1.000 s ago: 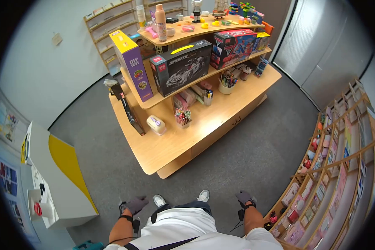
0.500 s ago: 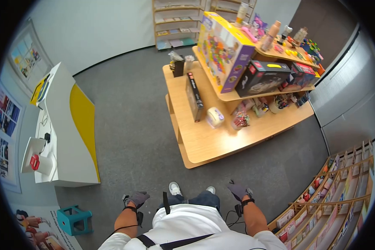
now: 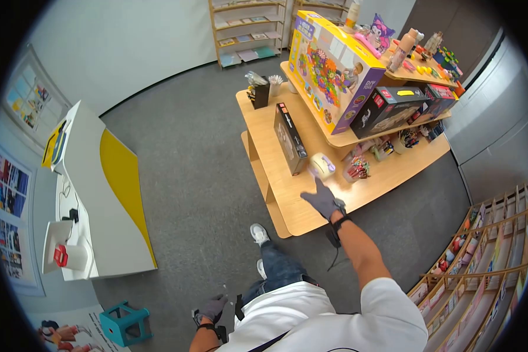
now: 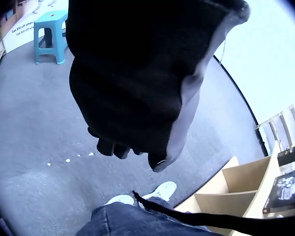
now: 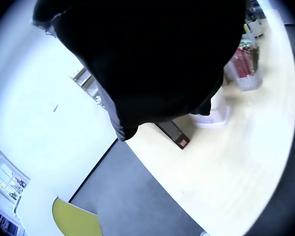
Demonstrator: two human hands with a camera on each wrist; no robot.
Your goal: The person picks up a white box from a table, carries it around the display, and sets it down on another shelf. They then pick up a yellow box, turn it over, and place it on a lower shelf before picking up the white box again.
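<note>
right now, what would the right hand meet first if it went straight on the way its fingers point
Probably the cream and purple item, though how high the right hand sits above the table is unclear.

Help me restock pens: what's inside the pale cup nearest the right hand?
The pale cup holds a bunch of slim, mostly red pens or pencils; whatever stands in the middle is covered by the outer ones.

Free air over the near tabletop, but black box, pale device, pencil cup beyond
</note>
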